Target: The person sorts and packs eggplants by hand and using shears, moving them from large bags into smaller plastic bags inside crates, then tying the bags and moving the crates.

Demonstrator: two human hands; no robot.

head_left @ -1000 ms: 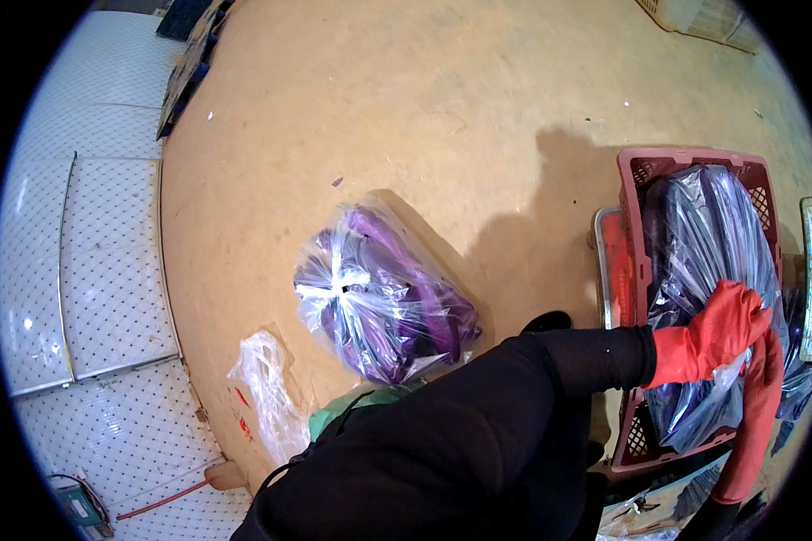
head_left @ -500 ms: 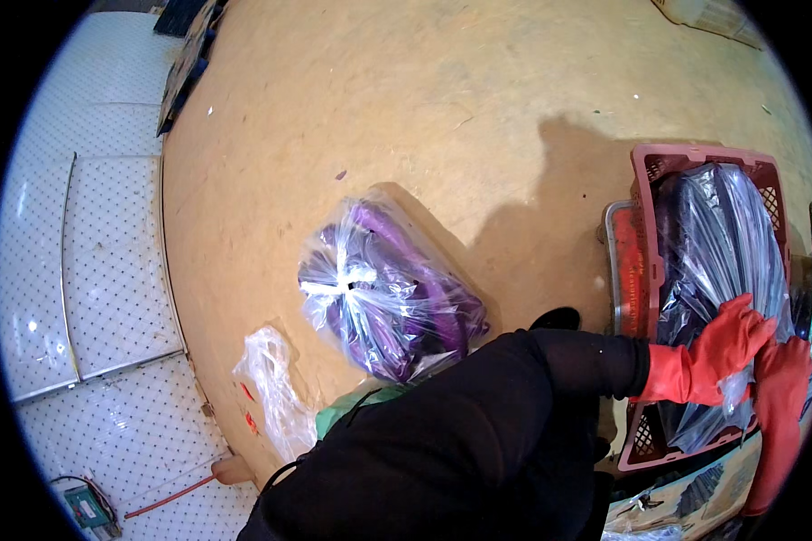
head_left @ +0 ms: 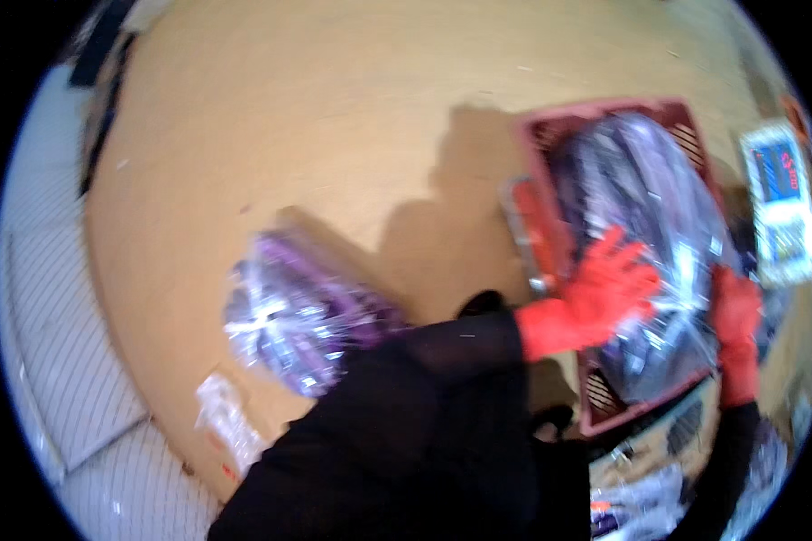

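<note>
A clear plastic bag of dark purple, eggplant-like produce [head_left: 641,171] fills the pink plastic crate [head_left: 534,135] on my right. My left hand [head_left: 604,293], in a red rubber glove, lies on the bag with its fingers spread. At the bag's right side is my right hand [head_left: 736,316], gloved the same; its fingers are blurred, so their grip does not show. Bright gathered plastic [head_left: 681,302] shows between the hands. Under the crate's left side a red-topped platform [head_left: 537,234] with a metal rim sticks out.
A second bag of long purple produce [head_left: 311,307] sits on the tan floor [head_left: 289,108], left of my arm. Crumpled clear plastic [head_left: 230,419] lies nearer. Beyond the crate stands a scale display [head_left: 779,194] with lit digits. Plastic packaging [head_left: 641,500] lies below the crate; a pale wall [head_left: 50,334] runs along the left.
My view has turned rightward, bringing the scale display into sight. My hands, close together at the bag's gathered plastic before, are now apart, the left one spread on the bag.
</note>
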